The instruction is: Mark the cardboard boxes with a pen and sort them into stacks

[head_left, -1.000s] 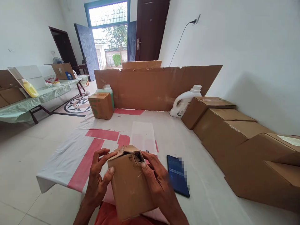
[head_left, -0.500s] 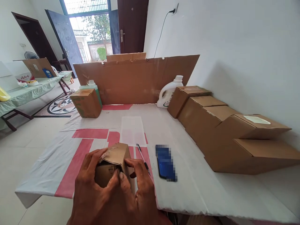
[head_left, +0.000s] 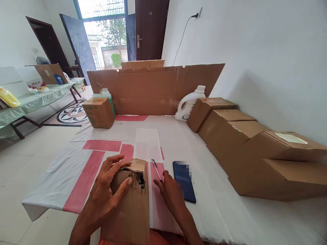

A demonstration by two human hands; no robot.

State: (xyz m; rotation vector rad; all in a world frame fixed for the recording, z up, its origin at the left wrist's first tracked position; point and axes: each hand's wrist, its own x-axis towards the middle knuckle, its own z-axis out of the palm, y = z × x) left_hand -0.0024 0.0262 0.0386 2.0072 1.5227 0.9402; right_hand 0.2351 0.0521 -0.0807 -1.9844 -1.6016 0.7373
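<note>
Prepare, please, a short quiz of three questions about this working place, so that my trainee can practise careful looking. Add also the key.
1. True or false: The left hand touches the brown rectangular cardboard box, leaving its dark torn hole uncovered.

2. Which of these is nearest to the right hand?
A. the white plastic jug with a handle
B. the slim pen with a pale barrel and black ends
C. the yellow plastic bottle

3. Fill in: In the picture, the flat dark-blue phone lies to the ____ of the pen.

Key: 1. True. 2. B. 3. right.
</note>
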